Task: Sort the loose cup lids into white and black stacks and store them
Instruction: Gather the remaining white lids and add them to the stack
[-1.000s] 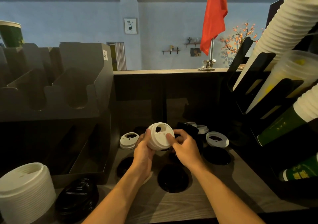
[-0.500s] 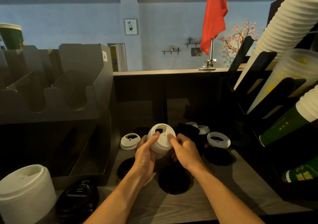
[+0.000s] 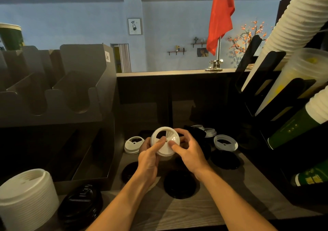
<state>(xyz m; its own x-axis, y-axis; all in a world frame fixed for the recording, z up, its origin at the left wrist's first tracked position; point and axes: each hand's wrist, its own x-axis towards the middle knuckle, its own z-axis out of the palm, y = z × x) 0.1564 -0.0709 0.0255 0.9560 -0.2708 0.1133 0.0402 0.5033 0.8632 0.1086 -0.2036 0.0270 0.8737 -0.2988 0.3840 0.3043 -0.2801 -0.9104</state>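
Both hands hold a short stack of white lids [image 3: 166, 143] above the counter, its top face turned toward me. My left hand [image 3: 150, 157] grips it from the left with the thumb across the face. My right hand [image 3: 190, 151] grips its right side, thumb on the face. Loose white lids lie behind: one at the left [image 3: 133, 144], one at the right [image 3: 225, 142], another [image 3: 210, 132] further back. Loose black lids lie flat on the counter in front [image 3: 179, 184], at the right [image 3: 224, 159] and at the left [image 3: 128, 171].
A tall stack of white lids [image 3: 26, 198] and a pile of black lids [image 3: 80, 204] sit at the near left. A dark organiser [image 3: 58, 96] with empty slots stands on the left. Racks of paper cups [image 3: 291, 81] lean in from the right. The wooden counter [image 3: 177, 211] runs under my arms.
The white lid stack has been turned so its top faces me more squarely, and both thumbs now press on its face. The hands stayed in the same spot.
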